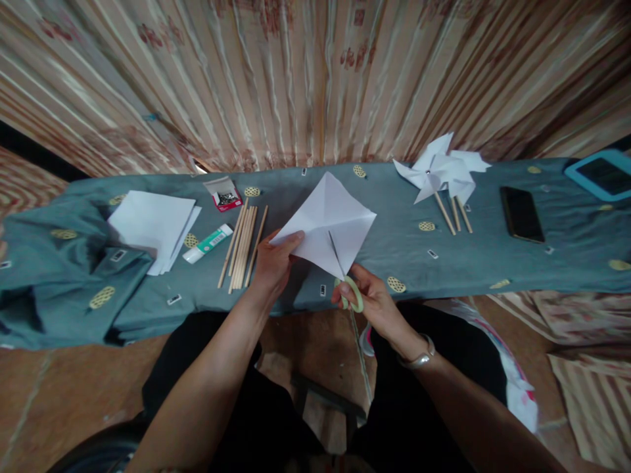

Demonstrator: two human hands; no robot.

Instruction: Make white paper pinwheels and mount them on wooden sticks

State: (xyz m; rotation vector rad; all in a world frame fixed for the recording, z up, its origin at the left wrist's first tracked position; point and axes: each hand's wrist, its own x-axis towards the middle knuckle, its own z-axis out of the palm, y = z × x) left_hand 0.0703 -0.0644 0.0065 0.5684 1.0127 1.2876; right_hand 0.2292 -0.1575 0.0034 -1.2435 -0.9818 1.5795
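Observation:
A square sheet of white paper (340, 213) with diagonal creases is held up over the near part of the table. My left hand (279, 259) pinches its left corner, thumb on top. My right hand (367, 292) has its fingers in the light green handles of a pair of scissors (352, 295). The scissors' blades are at the paper's near corner, one blade lying over the sheet and pointing toward its middle. Left of my left hand lies a bundle of several wooden sticks (241, 253).
On the left are stacked white sheets (152, 220), a glue stick (207, 244) and a red box of small metal pins (227, 197). Paper pinwheels (434, 169) on sticks, a black phone (522, 213) and a blue-framed device (604, 174) lie to the right. A curtain (315, 85) hangs behind.

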